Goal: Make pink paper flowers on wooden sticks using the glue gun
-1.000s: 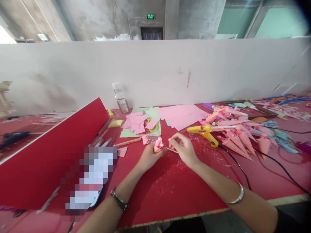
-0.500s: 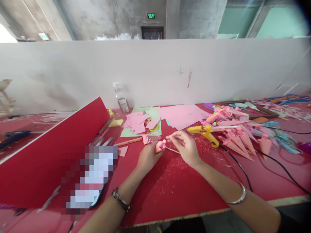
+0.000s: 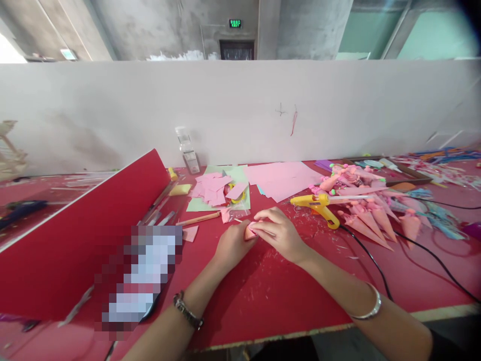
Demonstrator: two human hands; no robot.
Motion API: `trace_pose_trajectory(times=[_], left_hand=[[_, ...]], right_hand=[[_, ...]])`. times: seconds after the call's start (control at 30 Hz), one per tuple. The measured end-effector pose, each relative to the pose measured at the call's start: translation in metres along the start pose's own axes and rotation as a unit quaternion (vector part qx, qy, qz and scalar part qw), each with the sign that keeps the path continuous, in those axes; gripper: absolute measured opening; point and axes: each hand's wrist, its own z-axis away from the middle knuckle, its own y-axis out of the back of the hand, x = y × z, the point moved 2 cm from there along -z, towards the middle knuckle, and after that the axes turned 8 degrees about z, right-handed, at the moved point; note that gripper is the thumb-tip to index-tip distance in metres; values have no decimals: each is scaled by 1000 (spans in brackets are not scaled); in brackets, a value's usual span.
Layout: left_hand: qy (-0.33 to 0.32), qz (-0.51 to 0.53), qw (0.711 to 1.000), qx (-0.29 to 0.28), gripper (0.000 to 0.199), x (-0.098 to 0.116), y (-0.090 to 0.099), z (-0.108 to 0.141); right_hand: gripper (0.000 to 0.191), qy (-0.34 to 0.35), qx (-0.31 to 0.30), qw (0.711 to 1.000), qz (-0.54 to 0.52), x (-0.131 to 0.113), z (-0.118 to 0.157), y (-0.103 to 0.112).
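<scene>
My left hand point(image 3: 233, 245) is closed around a small pink paper cone point(image 3: 249, 232), its mouth facing up and its lower part hidden in my fist. My right hand point(image 3: 280, 233) bends over the cone with thumb and fingers pinched together at its pink top. Whatever lies between those fingertips is too small and covered to make out. A thin pale stick point(image 3: 238, 220) pokes out just beyond my left hand; which hand holds it I cannot tell.
A yellow glue gun point(image 3: 314, 204) lies right of my hands beside a heap of pink cones point(image 3: 370, 215); its black cable crosses the table. Pink paper pieces point(image 3: 212, 189) lie behind. To the left are a wooden-handled tool point(image 3: 199, 219), a blurred phone point(image 3: 146, 281) and a red board point(image 3: 93, 235).
My right hand has come down and left onto the cone's top, covering the pink balls that showed there. The stick's end now points left instead of right. My left hand has hardly moved.
</scene>
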Motion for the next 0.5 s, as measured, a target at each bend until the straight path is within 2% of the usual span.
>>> trace_pose_trajectory(times=[0.5], left_hand=[[-11,-65,998,-11,12,-3,-1,1]], right_hand=[[18,6,-21,1000,0,1,0,-2]])
